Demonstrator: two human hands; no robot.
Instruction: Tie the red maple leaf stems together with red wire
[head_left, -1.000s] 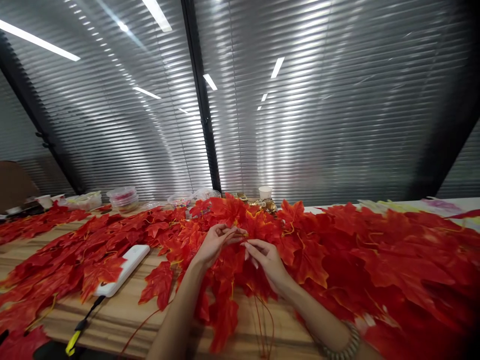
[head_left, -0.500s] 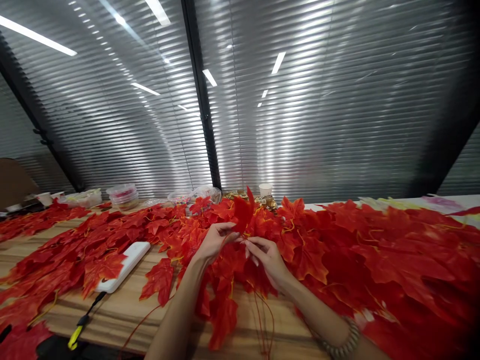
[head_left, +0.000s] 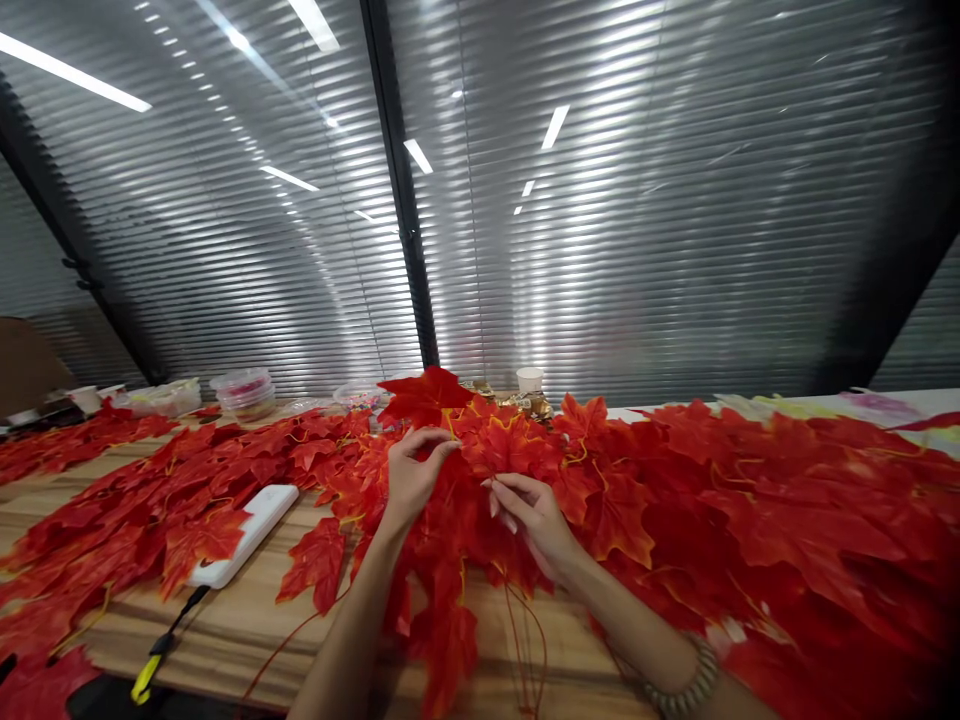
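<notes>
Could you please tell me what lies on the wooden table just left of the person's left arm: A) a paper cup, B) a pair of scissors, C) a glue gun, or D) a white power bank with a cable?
D: a flat white power bank lies on the table among red leaves, its cable trailing toward the near edge.

no text, label, brand, number or sign can be read on anything in this view.
</notes>
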